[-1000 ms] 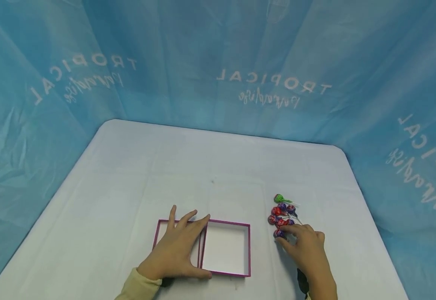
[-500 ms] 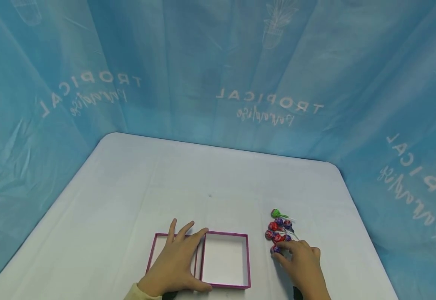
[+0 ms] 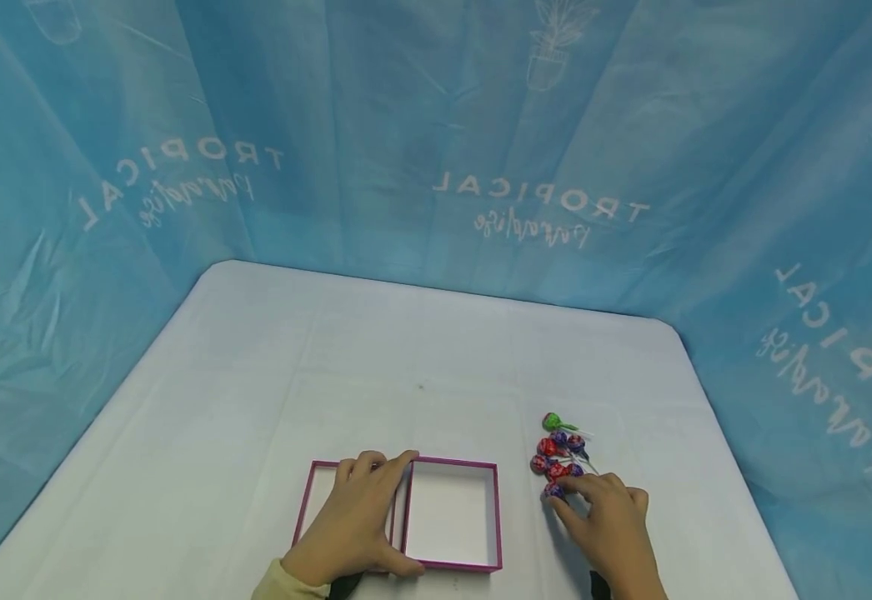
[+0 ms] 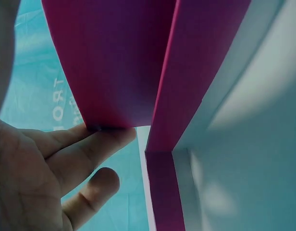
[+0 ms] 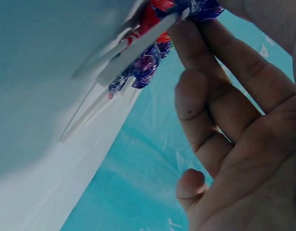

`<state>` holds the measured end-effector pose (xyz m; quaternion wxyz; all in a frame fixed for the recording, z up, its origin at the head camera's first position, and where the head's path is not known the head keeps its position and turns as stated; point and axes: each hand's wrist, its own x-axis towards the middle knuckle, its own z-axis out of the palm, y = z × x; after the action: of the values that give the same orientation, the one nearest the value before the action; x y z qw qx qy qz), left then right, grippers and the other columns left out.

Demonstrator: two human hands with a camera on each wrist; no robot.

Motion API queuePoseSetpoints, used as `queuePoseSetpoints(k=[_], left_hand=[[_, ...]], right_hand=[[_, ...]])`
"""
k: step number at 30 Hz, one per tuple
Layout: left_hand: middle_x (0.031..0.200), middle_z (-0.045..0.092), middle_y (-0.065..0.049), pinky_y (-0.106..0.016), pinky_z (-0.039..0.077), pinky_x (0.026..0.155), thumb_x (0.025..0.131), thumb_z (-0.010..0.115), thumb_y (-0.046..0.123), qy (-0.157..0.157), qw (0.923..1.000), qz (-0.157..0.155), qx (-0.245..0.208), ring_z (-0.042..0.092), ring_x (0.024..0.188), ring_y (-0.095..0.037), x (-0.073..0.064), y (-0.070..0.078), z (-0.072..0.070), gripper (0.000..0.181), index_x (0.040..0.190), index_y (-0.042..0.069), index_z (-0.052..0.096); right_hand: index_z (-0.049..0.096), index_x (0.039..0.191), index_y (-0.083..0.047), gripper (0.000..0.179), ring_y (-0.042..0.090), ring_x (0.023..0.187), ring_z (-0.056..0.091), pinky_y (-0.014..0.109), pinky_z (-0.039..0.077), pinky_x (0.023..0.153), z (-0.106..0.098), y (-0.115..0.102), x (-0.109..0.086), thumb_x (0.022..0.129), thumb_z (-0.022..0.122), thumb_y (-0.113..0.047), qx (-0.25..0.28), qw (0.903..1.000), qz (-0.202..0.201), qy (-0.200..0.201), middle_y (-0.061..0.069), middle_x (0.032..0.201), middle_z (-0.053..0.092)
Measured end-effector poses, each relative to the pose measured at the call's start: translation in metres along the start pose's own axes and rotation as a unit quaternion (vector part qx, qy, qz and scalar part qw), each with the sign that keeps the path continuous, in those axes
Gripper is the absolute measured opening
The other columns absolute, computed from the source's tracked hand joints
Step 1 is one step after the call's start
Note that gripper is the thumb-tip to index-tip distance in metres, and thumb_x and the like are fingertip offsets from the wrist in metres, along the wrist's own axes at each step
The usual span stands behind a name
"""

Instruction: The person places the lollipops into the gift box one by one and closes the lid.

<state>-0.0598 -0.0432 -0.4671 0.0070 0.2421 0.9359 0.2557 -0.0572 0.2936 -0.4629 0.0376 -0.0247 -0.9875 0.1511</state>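
Note:
My left hand (image 3: 357, 521) spans a magenta-rimmed white box (image 3: 451, 512), thumb at its near edge and index fingertip at its far edge. In the left wrist view, the fingers (image 4: 90, 154) press against the end of a magenta wall (image 4: 109, 62). To the right, my right hand (image 3: 608, 517) pinches a purple-wrapped lollipop (image 3: 553, 490) between thumb and index finger. Its wrapper (image 5: 203, 9) and white stick (image 5: 138, 48) show in the right wrist view. Several red and purple lollipops (image 3: 548, 447) lie clustered just beyond that hand, with a green one (image 3: 552, 422) farthest back.
A second magenta-rimmed box (image 3: 318, 492) sits left of the first, partly hidden under the left hand. Both boxes and the lollipops are on a white-covered table (image 3: 376, 350). A blue printed curtain (image 3: 376, 150) surrounds its back and sides.
The head view has tilted, shifting the whole scene lower. The left hand's raised fingers have bent down toward the box's far edge. The right hand keeps its grip at the nearest purple lollipop.

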Motion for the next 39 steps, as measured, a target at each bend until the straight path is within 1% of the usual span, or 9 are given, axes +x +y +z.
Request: queuePoseSetpoints(k=[5, 9, 16, 20, 25, 27, 30, 34, 39], left_hand=[[0.11, 0.061, 0.007, -0.039, 0.03, 0.086, 0.046, 0.09, 0.068, 0.003, 1.0, -0.002, -0.005, 0.04, 0.103, -0.012, 0.0, -0.001, 0.0, 0.126, 0.15, 0.015, 0.043], [0.106, 0.057, 0.007, -0.037, 0.03, 0.084, 0.045, 0.091, 0.067, 0.001, 1.0, -0.004, -0.004, 0.038, 0.098, -0.011, 0.001, -0.001, -0.002, 0.126, 0.149, 0.014, 0.043], [0.101, 0.063, 0.009, -0.039, 0.032, 0.088, 0.046, 0.091, 0.066, -0.001, 0.9998, 0.018, 0.0, 0.041, 0.102, -0.013, 0.006, 0.002, -0.003, 0.126, 0.149, 0.012, 0.042], [0.107, 0.065, 0.008, -0.04, 0.033, 0.089, 0.047, 0.09, 0.069, -0.003, 0.9997, 0.022, 0.012, 0.042, 0.103, -0.014, 0.006, 0.001, -0.002, 0.127, 0.149, 0.011, 0.042], [0.111, 0.065, 0.006, -0.039, 0.032, 0.088, 0.048, 0.089, 0.069, -0.012, 0.9996, 0.018, 0.02, 0.038, 0.095, -0.012, 0.005, 0.0, -0.001, 0.127, 0.15, 0.011, 0.041], [0.109, 0.064, 0.006, -0.037, 0.031, 0.086, 0.048, 0.089, 0.069, -0.017, 0.9996, 0.016, 0.018, 0.035, 0.091, -0.011, 0.003, 0.0, -0.002, 0.127, 0.15, 0.011, 0.04], [0.113, 0.063, 0.006, -0.036, 0.03, 0.084, 0.048, 0.088, 0.069, -0.02, 0.9994, 0.019, 0.019, 0.032, 0.087, -0.01, 0.002, 0.001, -0.002, 0.127, 0.15, 0.01, 0.04], [0.12, 0.063, 0.004, -0.034, 0.03, 0.083, 0.049, 0.087, 0.071, -0.009, 0.9992, 0.027, 0.028, 0.031, 0.087, -0.01, 0.003, 0.0, -0.002, 0.128, 0.15, 0.009, 0.04], [0.125, 0.063, 0.002, -0.036, 0.032, 0.086, 0.047, 0.087, 0.073, 0.003, 0.9989, 0.031, 0.035, 0.039, 0.093, -0.012, 0.002, 0.0, 0.0, 0.129, 0.15, 0.008, 0.041]], right_hand=[[0.08, 0.094, -0.018, 0.025, 0.017, 0.089, 0.058, 0.046, 0.025, 0.081, -0.001, -0.007, 0.003, 0.074, 0.089, -0.028, 0.018, 0.9971, -0.048, 0.057, -0.005, 0.091, 0.076], [0.081, 0.093, -0.02, 0.026, 0.012, 0.085, 0.054, 0.046, 0.023, 0.08, 0.0, -0.017, 0.004, 0.071, 0.092, -0.026, 0.031, 0.9931, -0.076, 0.084, -0.008, 0.089, 0.076], [0.08, 0.087, -0.024, 0.023, 0.01, 0.087, 0.054, 0.045, 0.022, 0.08, -0.002, -0.028, 0.0, 0.068, 0.094, -0.027, 0.035, 0.9901, -0.091, 0.101, -0.011, 0.088, 0.075], [0.08, 0.087, -0.024, 0.024, 0.009, 0.086, 0.054, 0.044, 0.022, 0.079, -0.003, -0.033, 0.001, 0.068, 0.094, -0.027, 0.038, 0.9869, -0.109, 0.113, -0.012, 0.086, 0.075], [0.08, 0.088, -0.023, 0.026, 0.008, 0.088, 0.054, 0.044, 0.022, 0.078, -0.006, -0.041, 0.001, 0.066, 0.095, -0.027, 0.045, 0.9834, -0.127, 0.122, -0.011, 0.088, 0.076], [0.08, 0.087, -0.025, 0.026, 0.006, 0.088, 0.052, 0.042, 0.021, 0.077, -0.005, -0.043, 0.0, 0.066, 0.095, -0.027, 0.05, 0.9816, -0.137, 0.123, -0.012, 0.088, 0.075], [0.08, 0.087, -0.027, 0.027, 0.002, 0.085, 0.049, 0.041, 0.02, 0.076, -0.004, -0.044, -0.003, 0.066, 0.095, -0.029, 0.053, 0.9782, -0.156, 0.127, -0.015, 0.087, 0.075], [0.08, 0.089, -0.027, 0.029, 0.004, 0.087, 0.05, 0.041, 0.02, 0.076, -0.005, -0.047, -0.002, 0.064, 0.096, -0.029, 0.056, 0.9719, -0.183, 0.137, -0.012, 0.088, 0.075], [0.08, 0.088, -0.028, 0.031, 0.003, 0.085, 0.048, 0.04, 0.019, 0.075, -0.006, -0.052, 0.001, 0.062, 0.096, -0.028, 0.066, 0.9639, -0.212, 0.147, -0.016, 0.086, 0.073]])
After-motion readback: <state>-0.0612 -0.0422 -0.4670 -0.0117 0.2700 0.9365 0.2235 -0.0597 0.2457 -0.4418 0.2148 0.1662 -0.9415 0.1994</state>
